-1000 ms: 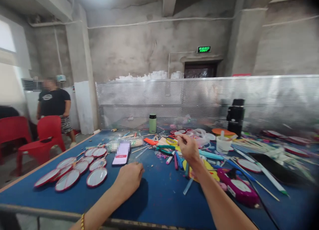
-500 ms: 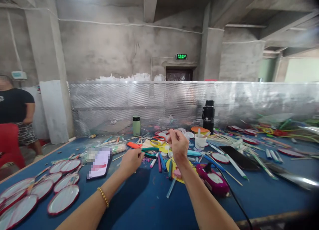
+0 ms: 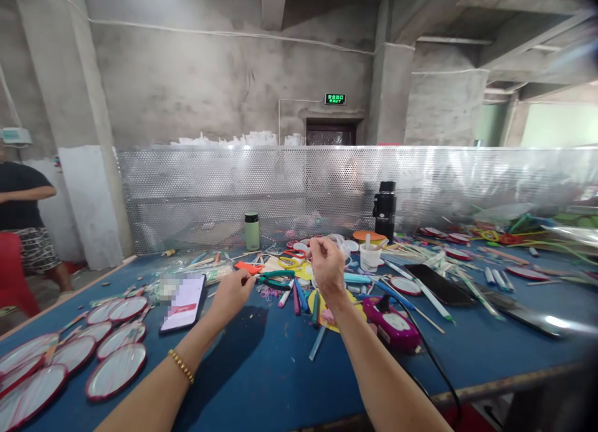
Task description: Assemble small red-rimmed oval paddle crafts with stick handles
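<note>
My left hand (image 3: 232,290), with a beaded bracelet (image 3: 181,365) near its wrist, hovers above the blue table. Its thumb and fingers are pinched together; anything between them is too small to make out. Just right of its fingertips lie green-handled pliers (image 3: 276,278) and an orange tool (image 3: 248,268). My right hand (image 3: 329,265) is raised over the cluttered middle, fingers also curled into a pinch, and I cannot see what they hold. Below its wrist are a yellow round piece (image 3: 331,323) and several markers (image 3: 296,300). A purple device (image 3: 391,325) with a black cable sits beside my right forearm.
Red-rimmed discs (image 3: 116,371) and a lit phone (image 3: 184,304) lie at left. Behind stand a green bottle (image 3: 251,232), a white cup (image 3: 369,257) and a black flask (image 3: 385,212). A dark phone (image 3: 439,285) lies right. A perforated metal screen (image 3: 210,189) borders the table; a person (image 3: 25,195) stands far left.
The view has shifted slightly to the right. My left hand has moved a little left, away from my right hand, both still pinched. The person at far left now holds a forearm across the body.
</note>
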The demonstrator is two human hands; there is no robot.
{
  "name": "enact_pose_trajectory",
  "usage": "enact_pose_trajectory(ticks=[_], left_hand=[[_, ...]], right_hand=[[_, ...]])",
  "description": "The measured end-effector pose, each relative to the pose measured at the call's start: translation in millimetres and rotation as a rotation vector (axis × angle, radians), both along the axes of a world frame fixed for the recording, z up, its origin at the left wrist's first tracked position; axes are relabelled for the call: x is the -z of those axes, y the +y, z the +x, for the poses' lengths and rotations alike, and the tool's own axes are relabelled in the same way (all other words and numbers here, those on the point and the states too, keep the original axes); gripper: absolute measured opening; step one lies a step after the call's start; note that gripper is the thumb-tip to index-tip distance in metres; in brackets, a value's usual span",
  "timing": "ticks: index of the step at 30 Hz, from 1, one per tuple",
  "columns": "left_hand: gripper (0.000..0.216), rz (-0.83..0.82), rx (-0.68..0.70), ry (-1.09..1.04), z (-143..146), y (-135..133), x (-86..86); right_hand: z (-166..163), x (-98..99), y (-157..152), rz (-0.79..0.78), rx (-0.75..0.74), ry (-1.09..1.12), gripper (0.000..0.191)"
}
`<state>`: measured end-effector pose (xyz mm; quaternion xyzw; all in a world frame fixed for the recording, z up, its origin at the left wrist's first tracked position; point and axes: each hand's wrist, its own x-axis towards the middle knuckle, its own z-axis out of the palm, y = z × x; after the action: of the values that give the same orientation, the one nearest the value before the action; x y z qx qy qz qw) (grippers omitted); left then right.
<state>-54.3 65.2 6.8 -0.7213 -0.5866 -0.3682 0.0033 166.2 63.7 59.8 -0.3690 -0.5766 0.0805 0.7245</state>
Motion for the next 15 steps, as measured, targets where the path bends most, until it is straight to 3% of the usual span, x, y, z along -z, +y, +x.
enact_pose_trajectory(ticks=[6,10,15], left_hand=[[0.024,0.019,0.061,0.208,9,4,6.1],[0.030,0.063,0.036,0.436,11,23,-17.8],[0.030,0.057,0.071,0.589,25,67,-45.3]], right_hand=[[1,-2.5,-2,0.016,-0.025,0.073,0.024],[1,-6.3,-8,0.020,-0.051,0.089,0.023],[-1,-10.2,-16,0.054,-0.078,0.108,0.022]])
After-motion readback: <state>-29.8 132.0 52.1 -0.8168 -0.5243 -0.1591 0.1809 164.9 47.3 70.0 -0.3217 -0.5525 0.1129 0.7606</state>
